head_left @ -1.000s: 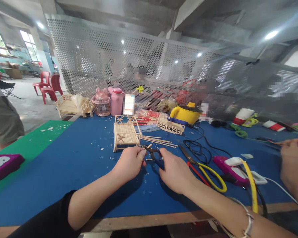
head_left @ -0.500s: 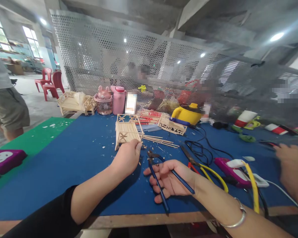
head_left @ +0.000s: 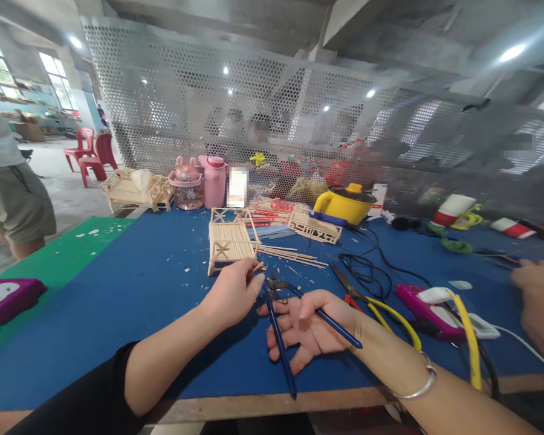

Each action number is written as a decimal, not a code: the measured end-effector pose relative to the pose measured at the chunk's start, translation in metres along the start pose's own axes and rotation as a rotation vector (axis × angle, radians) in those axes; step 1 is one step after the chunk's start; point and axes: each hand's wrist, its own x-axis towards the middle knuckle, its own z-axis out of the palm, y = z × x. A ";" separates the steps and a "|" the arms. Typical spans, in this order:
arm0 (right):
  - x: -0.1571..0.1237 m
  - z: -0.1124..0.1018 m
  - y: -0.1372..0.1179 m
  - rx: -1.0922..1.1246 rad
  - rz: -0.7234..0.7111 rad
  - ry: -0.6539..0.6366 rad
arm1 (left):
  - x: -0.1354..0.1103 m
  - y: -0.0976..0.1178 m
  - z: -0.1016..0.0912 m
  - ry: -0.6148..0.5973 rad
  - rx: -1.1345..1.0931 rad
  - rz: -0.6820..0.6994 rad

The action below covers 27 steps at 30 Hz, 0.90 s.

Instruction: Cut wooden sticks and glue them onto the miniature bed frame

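In my right hand (head_left: 321, 323), turned palm up, lies a pair of nippers (head_left: 280, 347) with blue handles. Its handles are spread wide, one under the thumb and the other across the fingers. My left hand (head_left: 231, 293) pinches a short piece of wooden stick (head_left: 259, 266) between thumb and fingertips, close to the nippers' jaws. Just beyond it stands a small bed-shaped model (head_left: 229, 234) built of wooden sticks, with crossed pieces at its ends. Loose thin sticks (head_left: 294, 256) lie to the right of the model.
Scissors (head_left: 344, 283), a purple power strip (head_left: 428, 311) and black cables lie to the right. A yellow pot (head_left: 349, 205), pink bottle (head_left: 214, 184) and another stick model (head_left: 133, 188) stand at the back. A co-worker's hand (head_left: 537, 284) is at far right.
My left hand has turned slightly, so the stick piece shows at its fingertips. The fingers of my right hand have spread, and the nippers' handles have shifted slightly with them.
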 end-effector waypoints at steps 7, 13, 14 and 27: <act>0.000 0.002 -0.001 -0.020 0.013 -0.025 | 0.001 -0.001 0.003 0.010 0.007 -0.011; -0.012 0.003 0.000 -0.102 -0.018 0.089 | 0.003 -0.002 -0.003 -0.011 -0.037 -0.003; -0.016 0.005 0.000 -0.140 -0.043 0.142 | 0.003 -0.003 -0.003 -0.021 -0.043 0.006; -0.029 0.022 -0.003 -1.254 -0.188 0.878 | -0.003 0.010 0.001 -0.097 -0.353 -0.149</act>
